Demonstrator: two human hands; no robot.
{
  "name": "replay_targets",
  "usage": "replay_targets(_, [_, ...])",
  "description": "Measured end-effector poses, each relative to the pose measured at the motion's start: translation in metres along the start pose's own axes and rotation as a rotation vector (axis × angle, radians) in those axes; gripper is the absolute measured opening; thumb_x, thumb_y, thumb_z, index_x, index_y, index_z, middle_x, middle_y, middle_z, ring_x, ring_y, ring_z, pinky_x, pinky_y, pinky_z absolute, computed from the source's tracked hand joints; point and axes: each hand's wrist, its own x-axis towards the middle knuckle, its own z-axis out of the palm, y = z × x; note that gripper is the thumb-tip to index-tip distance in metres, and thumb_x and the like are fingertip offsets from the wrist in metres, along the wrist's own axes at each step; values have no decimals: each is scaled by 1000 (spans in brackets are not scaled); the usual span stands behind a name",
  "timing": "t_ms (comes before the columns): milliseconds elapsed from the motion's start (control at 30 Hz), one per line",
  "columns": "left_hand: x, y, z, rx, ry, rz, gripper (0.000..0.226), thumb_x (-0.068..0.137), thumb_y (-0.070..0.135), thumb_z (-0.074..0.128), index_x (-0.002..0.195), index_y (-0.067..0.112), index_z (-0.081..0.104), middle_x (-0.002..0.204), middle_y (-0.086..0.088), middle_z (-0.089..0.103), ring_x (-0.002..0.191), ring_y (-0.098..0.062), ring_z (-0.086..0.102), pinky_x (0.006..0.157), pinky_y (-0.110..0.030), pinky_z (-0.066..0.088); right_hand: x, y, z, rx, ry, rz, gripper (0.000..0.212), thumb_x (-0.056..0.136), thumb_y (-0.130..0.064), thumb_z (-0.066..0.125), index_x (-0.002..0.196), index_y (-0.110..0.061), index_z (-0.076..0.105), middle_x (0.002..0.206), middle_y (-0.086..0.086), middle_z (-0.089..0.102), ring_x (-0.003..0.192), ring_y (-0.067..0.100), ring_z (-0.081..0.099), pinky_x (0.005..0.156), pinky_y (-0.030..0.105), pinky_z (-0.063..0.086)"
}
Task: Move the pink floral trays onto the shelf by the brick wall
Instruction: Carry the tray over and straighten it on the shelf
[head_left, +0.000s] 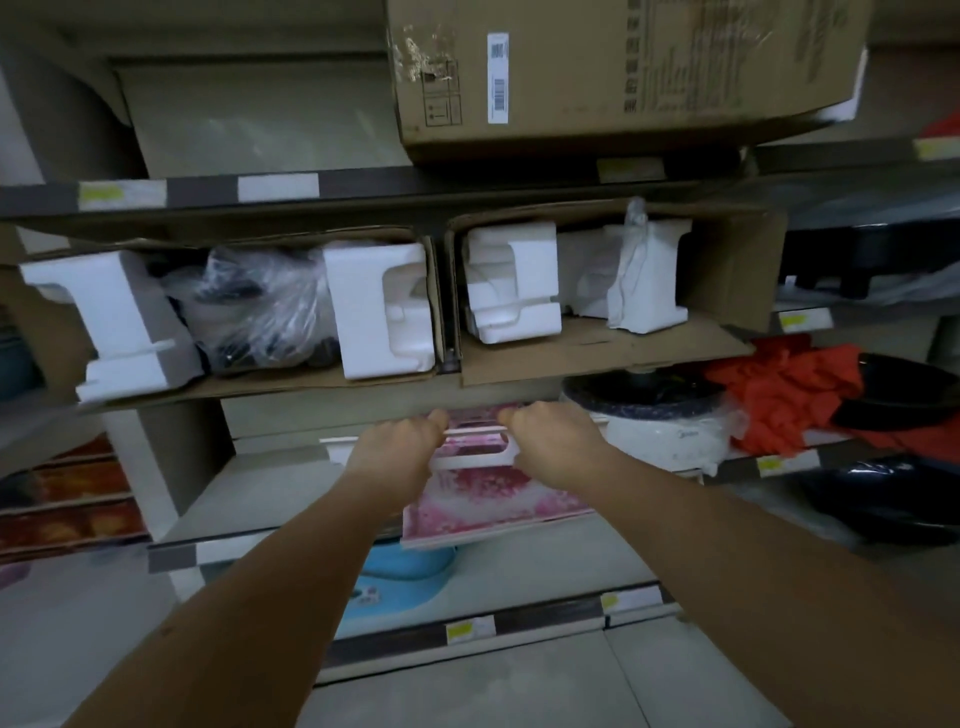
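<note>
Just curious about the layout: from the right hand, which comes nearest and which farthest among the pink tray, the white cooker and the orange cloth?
1. Pink tray: gripped by the right hand.
2. White cooker: just right of it, same shelf.
3. Orange cloth: farther right, beyond the cooker.

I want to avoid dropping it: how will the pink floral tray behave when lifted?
The pink floral tray probably stays stiff: it juts past the shelf edge without sagging. It looks thin, so likely light. Both hands grip its handle end, so the far end may dip.
</note>
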Motion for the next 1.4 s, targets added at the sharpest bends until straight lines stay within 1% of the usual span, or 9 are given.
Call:
replay_targets(400, [-52,-5,-26,40,54,-51,31,91,15,54,121,17,44,115,-6,64,105,-27,61,82,-34,45,-34,-29,-17,-11,93,-22,31,89,-4,53,119,-13,53,113,9,66,105,29,62,77,31,46])
replay_targets(500, [-71,11,-37,71,52,-116,34,92,15,53,125,18,43,116,-5,63,105,-25,61,77,-30,42,-49,-22,-21,-3,116,-87,32,89,-3,53,120,-12,53,114,9,65,106,29,62,72,30,40])
replay_targets(667, [-105,42,-53,104,10,-230,33,91,11,49,124,17,44,119,-4,63,107,-28,60,83,-33,44,-79,-9,-24,22,150,-217,31,89,-4,53,118,-12,54,116,9,65,107,29,62,80,32,48])
replay_targets(833, [-157,64,-73,107,-10,-392,30,92,14,50,121,18,45,120,-5,62,109,-28,59,81,-34,45,-109,-17,-35,84,174,-359,32,89,-5,54,119,-15,54,116,9,65,107,29,61,76,33,46])
replay_targets(933, [-193,63,-91,182,-56,-487,34,93,16,50,126,19,42,122,-5,61,110,-28,59,81,-34,46,-125,-38,-48,120,202,-468,29,90,-5,53,118,-14,54,116,9,65,108,29,61,70,30,38])
replay_targets(1000, [-217,61,-106,242,-78,-538,36,94,17,50,128,19,40,123,-4,60,111,-26,59,81,-33,44,-133,-55,-56,141,223,-525,30,91,-6,53,119,-15,54,119,10,64,111,29,60,74,30,43])
replay_targets(1100, [-251,55,-124,289,-95,-619,35,93,19,52,126,18,40,123,-3,60,110,-25,59,79,-32,42,-142,-84,-70,182,263,-609,31,92,-7,51,121,-17,54,120,10,64,111,31,60,79,33,47])
replay_targets(1300, [-318,26,-155,355,-114,-830,32,91,17,54,121,16,43,117,-5,63,107,-28,61,77,-34,44,-153,-150,-101,267,348,-781,27,93,-8,49,118,-16,53,118,10,64,110,31,61,69,31,36])
replay_targets(1400, [-351,3,-169,408,-108,-908,29,91,16,53,118,16,44,114,-5,64,104,-29,62,75,-35,45,-156,-192,-118,316,386,-855,23,94,-8,50,116,-15,53,117,10,65,109,31,61,70,31,39])
